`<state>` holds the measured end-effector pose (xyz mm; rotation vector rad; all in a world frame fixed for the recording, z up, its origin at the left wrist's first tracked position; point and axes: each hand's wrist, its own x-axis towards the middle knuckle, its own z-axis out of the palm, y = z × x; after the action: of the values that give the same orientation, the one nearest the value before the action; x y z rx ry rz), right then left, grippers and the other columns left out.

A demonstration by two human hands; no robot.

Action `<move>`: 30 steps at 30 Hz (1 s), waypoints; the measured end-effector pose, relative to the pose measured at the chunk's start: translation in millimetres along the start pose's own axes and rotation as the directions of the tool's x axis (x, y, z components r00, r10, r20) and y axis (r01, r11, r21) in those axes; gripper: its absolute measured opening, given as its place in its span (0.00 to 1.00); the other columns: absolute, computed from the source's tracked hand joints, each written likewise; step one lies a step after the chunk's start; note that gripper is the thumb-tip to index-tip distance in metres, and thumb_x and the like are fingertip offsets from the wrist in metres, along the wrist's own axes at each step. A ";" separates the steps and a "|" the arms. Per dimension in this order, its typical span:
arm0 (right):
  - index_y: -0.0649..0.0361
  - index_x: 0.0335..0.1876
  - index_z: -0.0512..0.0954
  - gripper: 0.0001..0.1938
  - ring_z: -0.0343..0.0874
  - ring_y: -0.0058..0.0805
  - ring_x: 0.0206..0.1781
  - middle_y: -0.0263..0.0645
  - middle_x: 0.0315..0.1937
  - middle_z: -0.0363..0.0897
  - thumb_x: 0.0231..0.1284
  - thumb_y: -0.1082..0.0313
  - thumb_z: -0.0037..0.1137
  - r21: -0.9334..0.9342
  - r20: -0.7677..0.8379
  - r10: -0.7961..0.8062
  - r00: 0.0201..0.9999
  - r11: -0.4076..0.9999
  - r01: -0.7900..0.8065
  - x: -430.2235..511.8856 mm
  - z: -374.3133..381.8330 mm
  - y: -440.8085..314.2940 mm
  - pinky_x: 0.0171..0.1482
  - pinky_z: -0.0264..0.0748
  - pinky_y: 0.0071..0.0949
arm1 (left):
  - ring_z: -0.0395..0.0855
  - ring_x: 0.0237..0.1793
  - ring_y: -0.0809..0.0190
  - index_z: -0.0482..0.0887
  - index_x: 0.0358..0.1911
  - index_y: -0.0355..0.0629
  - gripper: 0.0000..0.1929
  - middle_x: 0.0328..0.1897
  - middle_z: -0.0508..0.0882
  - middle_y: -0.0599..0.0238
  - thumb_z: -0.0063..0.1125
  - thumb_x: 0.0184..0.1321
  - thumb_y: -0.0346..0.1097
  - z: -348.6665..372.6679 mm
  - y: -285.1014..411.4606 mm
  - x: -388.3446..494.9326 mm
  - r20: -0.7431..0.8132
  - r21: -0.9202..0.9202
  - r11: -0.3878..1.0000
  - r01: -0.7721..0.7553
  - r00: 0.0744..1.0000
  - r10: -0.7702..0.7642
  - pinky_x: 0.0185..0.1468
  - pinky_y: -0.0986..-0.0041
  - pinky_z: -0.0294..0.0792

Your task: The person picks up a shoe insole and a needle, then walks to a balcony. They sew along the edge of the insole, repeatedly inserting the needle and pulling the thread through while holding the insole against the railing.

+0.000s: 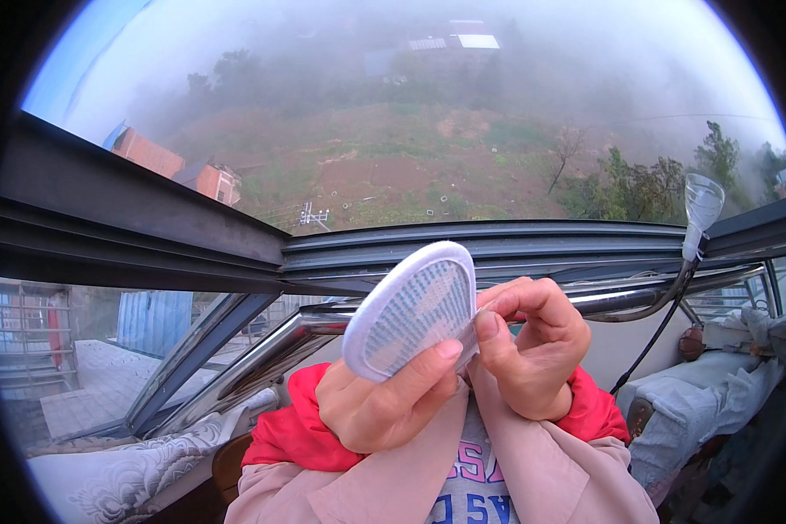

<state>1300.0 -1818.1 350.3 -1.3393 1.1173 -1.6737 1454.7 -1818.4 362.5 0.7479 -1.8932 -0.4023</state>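
A white-edged fabric insole (419, 311) with a blue stitched pattern is held up before my chest, its rounded end pointing up. My left hand (393, 399) grips its lower left part, the thumb lying on the patterned face. On the other side, my right hand (530, 347) pinches at the insole's right edge with thumb and index finger. Whether a needle or thread is between those fingertips cannot be told. The lower end of the insole is partly hidden behind the hands.
A dark metal window frame (485, 239) and a shiny metal rail (602, 301) run beyond my hands. A lamp-like clear plastic fitting (702, 203) stands at right. Cloth-covered furniture (688, 399) is at right, patterned white fabric (144, 458) at lower left.
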 end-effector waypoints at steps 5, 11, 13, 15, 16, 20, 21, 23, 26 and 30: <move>0.65 0.31 0.75 0.06 0.69 0.11 0.21 0.35 0.28 0.80 0.47 0.80 0.60 0.011 0.006 -0.005 1.000 1.000 0.005 -0.6 -1.9 0.3 0.23 0.65 0.11 | 0.84 0.34 0.52 0.79 0.46 0.39 0.23 0.36 0.83 0.52 0.65 0.42 0.19 0.3 0.1 1.4 -0.007 -0.006 1.000 -0.009 1.000 0.009 0.36 0.69 0.77; 0.66 0.32 0.76 0.06 0.71 0.12 0.23 0.36 0.29 0.80 0.49 0.79 0.62 0.056 0.010 0.040 0.999 0.998 -0.041 -1.6 -3.2 0.1 0.25 0.67 0.11 | 0.82 0.23 0.60 0.76 0.44 0.42 0.17 0.23 0.82 0.55 0.60 0.49 0.21 3.3 0.8 4.7 -0.043 0.066 0.998 -0.019 0.999 0.022 0.27 0.75 0.72; 0.66 0.33 0.76 0.06 0.71 0.12 0.23 0.37 0.29 0.81 0.49 0.79 0.62 0.062 0.020 0.034 0.999 0.997 -0.036 -1.5 -3.6 0.7 0.26 0.67 0.11 | 0.82 0.23 0.61 0.76 0.44 0.42 0.17 0.23 0.82 0.55 0.60 0.49 0.21 3.5 1.2 5.5 -0.046 0.074 0.997 -0.013 0.999 0.016 0.27 0.75 0.72; 0.66 0.33 0.76 0.06 0.72 0.13 0.24 0.38 0.30 0.81 0.50 0.79 0.62 0.071 0.027 0.027 0.999 0.997 -0.029 -1.2 -4.3 1.0 0.26 0.67 0.11 | 0.82 0.22 0.61 0.76 0.44 0.43 0.17 0.23 0.83 0.55 0.60 0.49 0.21 4.0 0.7 6.0 -0.052 0.069 0.997 -0.024 0.998 0.028 0.27 0.76 0.72; 0.66 0.33 0.76 0.06 0.72 0.13 0.24 0.38 0.30 0.81 0.50 0.79 0.62 0.075 0.031 0.024 0.999 0.997 -0.026 -1.1 -4.8 1.1 0.26 0.67 0.11 | 0.82 0.22 0.61 0.76 0.44 0.43 0.17 0.23 0.83 0.55 0.60 0.49 0.21 4.1 0.6 6.0 -0.052 0.082 0.996 -0.029 0.998 0.033 0.27 0.76 0.72; 0.67 0.33 0.77 0.06 0.73 0.15 0.26 0.39 0.30 0.81 0.49 0.80 0.62 0.082 0.044 0.013 0.999 0.997 -0.016 -1.0 -5.8 1.4 0.28 0.68 0.12 | 0.82 0.22 0.62 0.76 0.44 0.43 0.17 0.23 0.83 0.56 0.60 0.49 0.21 3.7 1.0 4.9 -0.056 0.071 0.997 -0.024 0.998 0.028 0.27 0.76 0.71; 0.67 0.33 0.77 0.06 0.74 0.15 0.26 0.40 0.31 0.81 0.49 0.80 0.62 0.082 0.049 0.011 0.999 0.997 -0.015 -1.0 -6.0 1.6 0.28 0.68 0.12 | 0.82 0.22 0.62 0.76 0.44 0.43 0.17 0.23 0.83 0.56 0.59 0.49 0.21 3.3 1.3 4.4 -0.055 0.071 0.997 -0.021 0.998 0.025 0.27 0.76 0.71; 0.68 0.33 0.78 0.06 0.74 0.16 0.26 0.40 0.31 0.82 0.48 0.80 0.62 0.091 0.054 -0.002 0.999 0.996 -0.003 -0.9 -6.6 2.3 0.28 0.69 0.12 | 0.82 0.22 0.62 0.76 0.44 0.42 0.17 0.23 0.82 0.56 0.59 0.49 0.21 2.9 1.3 3.8 -0.058 0.076 0.997 -0.023 0.998 0.027 0.27 0.76 0.71; 0.68 0.34 0.79 0.07 0.75 0.17 0.27 0.41 0.32 0.82 0.48 0.79 0.62 0.105 0.063 0.007 0.998 0.994 -0.014 -1.4 -8.1 2.2 0.29 0.69 0.13 | 0.81 0.21 0.62 0.76 0.44 0.42 0.16 0.22 0.82 0.56 0.59 0.49 0.21 2.8 0.3 4.0 -0.065 0.082 0.996 -0.034 0.997 0.039 0.27 0.76 0.71; 0.68 0.35 0.79 0.07 0.75 0.17 0.27 0.41 0.32 0.82 0.49 0.77 0.62 0.111 0.071 0.015 0.997 0.994 -0.023 -1.1 -7.7 1.7 0.29 0.70 0.14 | 0.81 0.22 0.62 0.76 0.43 0.42 0.16 0.24 0.82 0.55 0.59 0.49 0.21 1.1 1.9 5.5 -0.047 0.062 0.998 -0.021 0.999 0.024 0.27 0.76 0.71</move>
<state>1292.7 -1816.3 347.6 -1.3030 0.9787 -1.6378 1451.4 -1820.7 366.9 0.7697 -1.8747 -0.3103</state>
